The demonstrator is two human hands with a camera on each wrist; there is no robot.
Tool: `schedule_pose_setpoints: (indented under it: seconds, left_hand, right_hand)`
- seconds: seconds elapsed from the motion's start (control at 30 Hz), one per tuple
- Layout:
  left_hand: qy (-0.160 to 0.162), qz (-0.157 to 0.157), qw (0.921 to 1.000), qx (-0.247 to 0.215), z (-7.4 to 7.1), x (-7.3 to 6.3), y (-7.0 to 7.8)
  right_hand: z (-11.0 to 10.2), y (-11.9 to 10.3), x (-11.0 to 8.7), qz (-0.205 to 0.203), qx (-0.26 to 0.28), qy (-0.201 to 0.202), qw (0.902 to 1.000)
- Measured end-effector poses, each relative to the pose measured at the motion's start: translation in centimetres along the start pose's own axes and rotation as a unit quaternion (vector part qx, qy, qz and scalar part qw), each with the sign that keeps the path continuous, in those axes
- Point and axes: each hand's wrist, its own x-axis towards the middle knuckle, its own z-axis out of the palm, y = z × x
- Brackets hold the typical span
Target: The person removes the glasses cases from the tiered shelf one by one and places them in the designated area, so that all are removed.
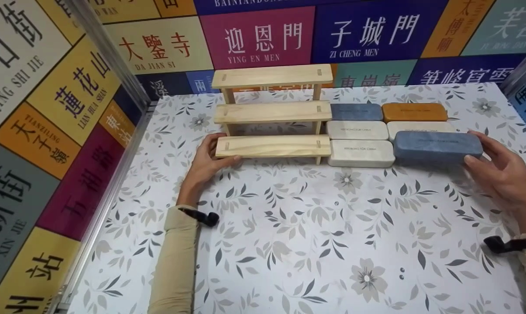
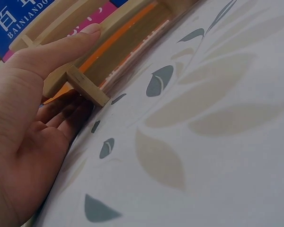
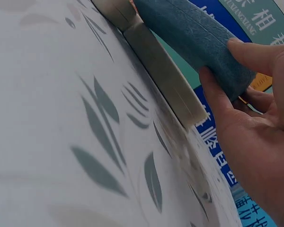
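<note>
A light wooden three-tier stand stands toward the back of the table. My left hand grips the left end of its lowest tier; in the left wrist view the thumb lies over the board and the fingers are beneath it. To the right, my right hand pinches the right end of a blue oblong case. In the right wrist view this case is raised above a pale case. It partly hides a white case in the head view.
Beside the stand lie two more white cases, another blue case and an orange case. A floral cloth covers the table. Panels with large characters rise behind and at the left.
</note>
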Motion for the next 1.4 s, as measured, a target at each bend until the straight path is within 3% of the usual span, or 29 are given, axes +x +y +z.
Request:
schedule_pose_setpoints:
  seconds: [0.13,0.37,0.5,0.6,0.73,0.87,1.1,1.4]
  left_hand:
    - [0.005,-0.005,1.0000,-0.001,-0.2,0.0,0.0]
    - [0.007,-0.015,0.9998,-0.007,-0.2,0.0,-0.2]
    - [0.008,-0.011,0.9999,-0.004,-0.2,0.0,-0.2]
    - [0.009,-0.010,0.9999,-0.004,-0.3,-0.1,-0.1]
    - [0.010,-0.015,0.9998,-0.011,-0.4,-0.1,-0.2]
    - [0.010,-0.014,0.9998,-0.012,-0.5,-0.1,-0.3]
    - [-0.006,0.006,0.9999,0.009,-0.9,-0.2,-0.5]
    - [0.003,-0.008,1.0000,-0.001,-1.0,0.0,-0.2]
  right_hand:
    - [-0.6,0.3,-0.1,0.016,0.017,-0.017,0.9996]
    - [-1.5,0.7,-0.4,0.082,-0.067,-0.002,0.9944]
    - [-2.1,0.9,-0.5,0.099,-0.099,0.003,0.9902]
    - [-2.4,1.1,-0.6,0.102,-0.204,-0.011,0.9736]
    - [-2.1,1.4,-0.4,0.109,-0.348,-0.028,0.9307]
    - [-1.7,1.5,-0.1,0.112,-0.390,-0.030,0.9136]
    - [-1.2,1.2,0.1,0.112,-0.399,-0.027,0.9097]
    - [-0.5,1.4,0.8,0.122,-0.418,-0.019,0.9002]
